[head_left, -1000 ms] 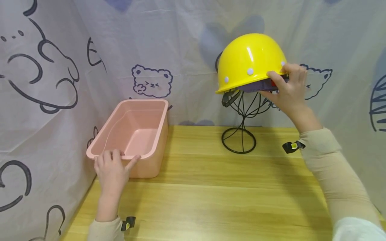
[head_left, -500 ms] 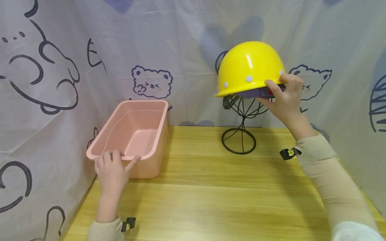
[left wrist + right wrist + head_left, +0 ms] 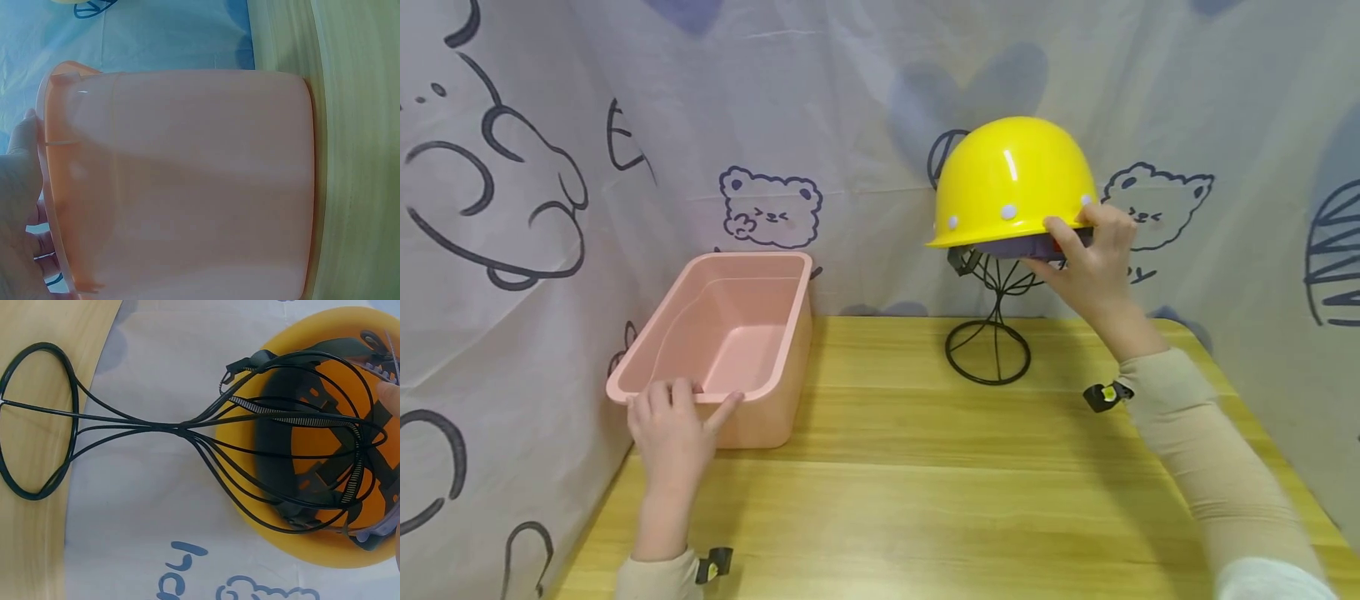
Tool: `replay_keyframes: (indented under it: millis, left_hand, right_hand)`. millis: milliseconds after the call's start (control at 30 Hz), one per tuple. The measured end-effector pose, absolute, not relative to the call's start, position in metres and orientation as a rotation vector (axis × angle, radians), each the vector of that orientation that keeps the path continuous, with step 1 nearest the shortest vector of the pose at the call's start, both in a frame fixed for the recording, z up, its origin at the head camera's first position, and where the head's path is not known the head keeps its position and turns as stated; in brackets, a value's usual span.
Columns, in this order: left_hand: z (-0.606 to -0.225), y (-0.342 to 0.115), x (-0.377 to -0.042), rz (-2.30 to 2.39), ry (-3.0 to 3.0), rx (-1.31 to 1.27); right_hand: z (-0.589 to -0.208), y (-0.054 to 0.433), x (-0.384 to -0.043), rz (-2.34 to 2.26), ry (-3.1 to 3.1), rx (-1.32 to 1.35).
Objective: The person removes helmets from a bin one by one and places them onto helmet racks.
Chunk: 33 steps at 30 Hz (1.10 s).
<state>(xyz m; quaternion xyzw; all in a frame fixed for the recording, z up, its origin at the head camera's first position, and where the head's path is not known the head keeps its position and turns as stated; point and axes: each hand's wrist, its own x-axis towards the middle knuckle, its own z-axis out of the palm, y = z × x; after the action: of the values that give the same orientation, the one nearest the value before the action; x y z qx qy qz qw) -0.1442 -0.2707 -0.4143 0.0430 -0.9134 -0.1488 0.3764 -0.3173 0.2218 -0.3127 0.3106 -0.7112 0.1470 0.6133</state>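
My right hand [image 3: 1093,271] grips the right side of a yellow hard hat [image 3: 1015,179], fingers on the brim and thumb beneath. Tilted a little, the hat surrounds the top of a black wire head-shaped stand [image 3: 998,293]. In the right wrist view the wire stand [image 3: 178,427] reaches into the hat's strapped inside [image 3: 315,440], where a dark chin strap hangs among the wires. At the left, my left hand [image 3: 670,433] holds the near rim of a pink plastic bin [image 3: 767,425], fingers hooked over it. The left wrist view shows the bin's outer wall [image 3: 187,181].
Everything stands on a light wooden table [image 3: 880,508]. A pale curtain [image 3: 865,117] printed with cartoon bears hangs behind and along both sides. The bin's inside [image 3: 748,354] shows a bare floor.
My right hand and the hard hat have moved down, and the hat sits lower over the wire stand, less tilted. My left hand stays on the bin's rim; the head view has shifted slightly.
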Motion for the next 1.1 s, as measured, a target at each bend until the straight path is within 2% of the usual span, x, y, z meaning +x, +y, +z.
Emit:
replay_keyframes:
  millis: [633, 1100]
  left_hand:
    - [-0.414, -0.270, -0.142, -0.364, -2.303, 0.077]
    - [-0.414, -0.269, -0.142, -0.375, -2.311, 0.092]
  right_hand:
    - [-0.336, 0.218, -0.314, 0.386, -1.629, 0.648]
    - [-0.349, 0.224, -0.306, 0.257, -1.702, 0.645]
